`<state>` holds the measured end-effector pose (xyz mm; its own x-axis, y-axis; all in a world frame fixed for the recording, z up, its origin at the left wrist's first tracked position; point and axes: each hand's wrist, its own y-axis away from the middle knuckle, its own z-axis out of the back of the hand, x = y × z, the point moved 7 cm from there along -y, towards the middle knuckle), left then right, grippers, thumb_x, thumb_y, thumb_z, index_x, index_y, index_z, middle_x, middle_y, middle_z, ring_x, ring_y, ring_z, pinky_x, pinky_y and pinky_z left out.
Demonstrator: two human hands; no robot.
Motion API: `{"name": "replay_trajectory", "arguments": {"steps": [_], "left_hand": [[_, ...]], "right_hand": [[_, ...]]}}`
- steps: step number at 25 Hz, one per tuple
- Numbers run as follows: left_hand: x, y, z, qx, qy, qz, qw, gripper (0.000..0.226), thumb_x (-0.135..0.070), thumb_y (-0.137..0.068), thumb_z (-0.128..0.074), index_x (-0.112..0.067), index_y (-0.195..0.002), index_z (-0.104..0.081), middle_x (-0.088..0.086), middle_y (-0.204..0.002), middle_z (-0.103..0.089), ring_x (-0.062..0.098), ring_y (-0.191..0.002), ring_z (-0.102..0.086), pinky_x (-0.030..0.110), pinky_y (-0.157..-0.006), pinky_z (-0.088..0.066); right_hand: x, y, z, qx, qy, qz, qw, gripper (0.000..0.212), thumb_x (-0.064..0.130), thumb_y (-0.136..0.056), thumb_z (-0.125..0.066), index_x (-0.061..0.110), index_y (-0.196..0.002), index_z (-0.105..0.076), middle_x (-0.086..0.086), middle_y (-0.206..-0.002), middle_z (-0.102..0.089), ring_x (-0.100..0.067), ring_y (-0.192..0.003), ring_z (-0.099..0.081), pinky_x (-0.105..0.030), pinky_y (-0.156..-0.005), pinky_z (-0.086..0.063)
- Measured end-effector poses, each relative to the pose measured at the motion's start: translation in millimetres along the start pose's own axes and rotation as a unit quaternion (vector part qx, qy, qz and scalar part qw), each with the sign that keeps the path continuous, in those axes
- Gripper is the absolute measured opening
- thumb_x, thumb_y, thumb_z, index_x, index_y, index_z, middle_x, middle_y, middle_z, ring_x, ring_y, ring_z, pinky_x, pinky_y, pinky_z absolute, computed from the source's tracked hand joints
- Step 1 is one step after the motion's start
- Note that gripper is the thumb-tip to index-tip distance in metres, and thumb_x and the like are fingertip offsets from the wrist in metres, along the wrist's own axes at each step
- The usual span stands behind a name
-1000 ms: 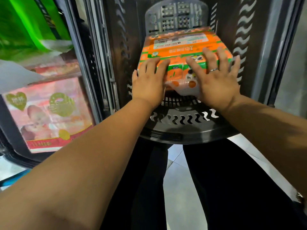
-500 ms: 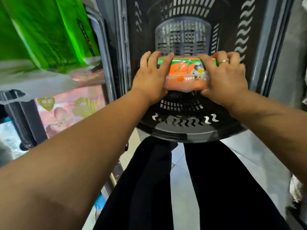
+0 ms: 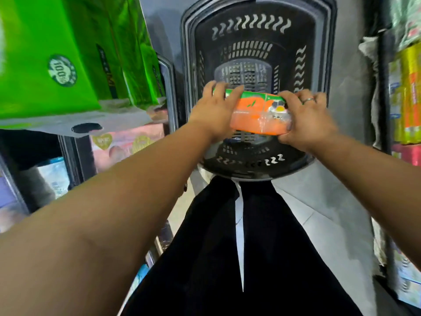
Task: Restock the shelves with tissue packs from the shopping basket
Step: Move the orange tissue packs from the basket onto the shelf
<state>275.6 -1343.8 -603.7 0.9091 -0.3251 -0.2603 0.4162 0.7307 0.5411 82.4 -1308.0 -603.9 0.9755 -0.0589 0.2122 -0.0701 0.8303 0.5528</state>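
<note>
An orange and green tissue pack (image 3: 257,115) is held above the dark plastic shopping basket (image 3: 257,165). My left hand (image 3: 215,110) grips its left end, fingers curled over the top. My right hand (image 3: 306,119), with a ring on one finger, grips the right end. The pack's near face points at me; its far side is hidden. The basket's inside shows only its slotted floor and walls.
Shelves on the left carry large green packs (image 3: 57,58) on a grey shelf board (image 3: 91,124), with pink packs (image 3: 127,147) below. More packaged goods (image 3: 405,94) line the right shelf. My black trousers (image 3: 227,247) and a grey tiled floor (image 3: 330,213) lie below.
Both hands have lifted the orange pack up out of the basket toward me. The view has risen, so the basket floor now shows below the pack.
</note>
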Motion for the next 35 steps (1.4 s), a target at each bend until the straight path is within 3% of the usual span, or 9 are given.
{"name": "replay_trajectory", "arguments": {"steps": [5,9,12,15,19,23,28,33,35], "left_hand": [[14.9,63.7,63.4,-0.048,0.135,-0.029,0.989,0.099,-0.035,-0.07,-0.08,-0.024,-0.15,-0.025,0.017,-0.157,-0.01,0.034,-0.141,-0.027,0.041,-0.111,-0.029],[22.0,125.0,126.7,-0.124,0.272,-0.068,0.952,0.101,-0.055,-0.06,-0.08,-0.023,-0.145,-0.035,0.016,-0.145,-0.034,0.027,-0.135,-0.035,0.043,-0.112,-0.033],[18.1,179.0,168.6,-0.201,0.33,-0.079,0.919,0.093,-0.058,-0.058,-0.079,-0.026,-0.136,-0.039,0.008,-0.132,-0.043,0.018,-0.126,-0.041,0.028,-0.111,-0.032],[9.4,229.9,191.3,-0.229,0.364,-0.031,0.902,0.087,-0.056,-0.053,-0.081,-0.031,-0.128,-0.044,-0.003,-0.122,-0.047,0.01,-0.115,-0.047,0.016,-0.101,-0.035],[5.8,295.9,203.5,-0.267,0.414,0.08,0.866,0.081,-0.056,-0.046,-0.083,-0.047,-0.119,-0.047,-0.003,-0.121,-0.052,0.011,-0.113,-0.052,0.025,-0.101,-0.04],[-1.5,376.0,193.7,-0.326,0.459,0.185,0.805,0.079,-0.055,-0.042,-0.085,-0.048,-0.114,-0.054,-0.015,-0.118,-0.054,0.003,-0.11,-0.054,0.027,-0.1,-0.045],[-32.6,478.2,165.0,-0.412,0.501,0.26,0.716,0.075,-0.049,-0.04,-0.084,-0.041,-0.11,-0.059,-0.015,-0.112,-0.057,-0.019,-0.091,-0.054,0.003,-0.074,-0.043],[-50.4,583.2,122.2,-0.494,0.551,0.325,0.589,0.07,-0.046,-0.033,-0.086,-0.049,-0.1,-0.067,-0.015,-0.097,-0.068,-0.004,-0.085,-0.061,0.018,-0.07,-0.052],[-59.6,624.0,107.8,-0.531,0.554,0.341,0.543,0.068,-0.04,-0.039,-0.084,-0.04,-0.105,-0.066,-0.013,-0.096,-0.068,0.002,-0.087,-0.062,0.026,-0.072,-0.055]], "right_hand": [[27.3,48.4,60.5,-0.03,-0.046,0.02,0.998,0.098,0.045,-0.048,-0.07,0.028,-0.138,-0.036,-0.011,-0.122,-0.049,-0.038,-0.114,-0.041,-0.047,-0.092,-0.043],[57.7,96.5,136.2,-0.034,-0.097,0.075,0.992,0.101,0.046,-0.047,-0.077,0.028,-0.139,-0.039,-0.006,-0.123,-0.049,-0.034,-0.114,-0.039,-0.036,-0.092,-0.035],[82.8,126.7,183.7,-0.017,-0.103,0.121,0.987,0.104,0.033,-0.051,-0.087,0.026,-0.142,-0.039,-0.005,-0.126,-0.049,-0.031,-0.115,-0.036,-0.035,-0.09,-0.033],[104.4,149.6,209.0,-0.003,-0.091,0.159,0.983,0.107,0.027,-0.049,-0.089,0.026,-0.143,-0.039,-0.005,-0.124,-0.048,-0.029,-0.115,-0.037,-0.032,-0.092,-0.032],[134.3,164.3,231.0,0.01,-0.084,0.246,0.966,0.106,0.051,-0.045,-0.077,0.03,-0.142,-0.04,-0.007,-0.13,-0.047,-0.032,-0.121,-0.042,-0.04,-0.105,-0.035],[160.0,192.8,242.5,-0.02,-0.177,0.321,0.93,0.113,0.057,-0.045,-0.086,0.021,-0.142,-0.042,-0.014,-0.138,-0.038,-0.026,-0.129,-0.038,-0.031,-0.113,-0.026],[186.1,235.8,224.4,0.078,-0.377,0.297,0.874,0.117,0.016,-0.059,-0.089,0.019,-0.151,-0.016,0.014,-0.135,-0.04,-0.003,-0.121,-0.044,-0.006,-0.097,-0.036],[252.9,293.1,205.1,0.147,-0.318,0.38,0.856,0.105,0.021,-0.065,-0.089,0.03,-0.148,-0.025,0.012,-0.127,-0.05,-0.003,-0.119,-0.047,-0.01,-0.092,-0.039],[285.5,318.8,196.5,0.157,-0.298,0.403,0.851,0.099,0.021,-0.068,-0.087,0.027,-0.148,-0.028,0.012,-0.122,-0.053,-0.006,-0.115,-0.05,-0.01,-0.089,-0.04]]}}
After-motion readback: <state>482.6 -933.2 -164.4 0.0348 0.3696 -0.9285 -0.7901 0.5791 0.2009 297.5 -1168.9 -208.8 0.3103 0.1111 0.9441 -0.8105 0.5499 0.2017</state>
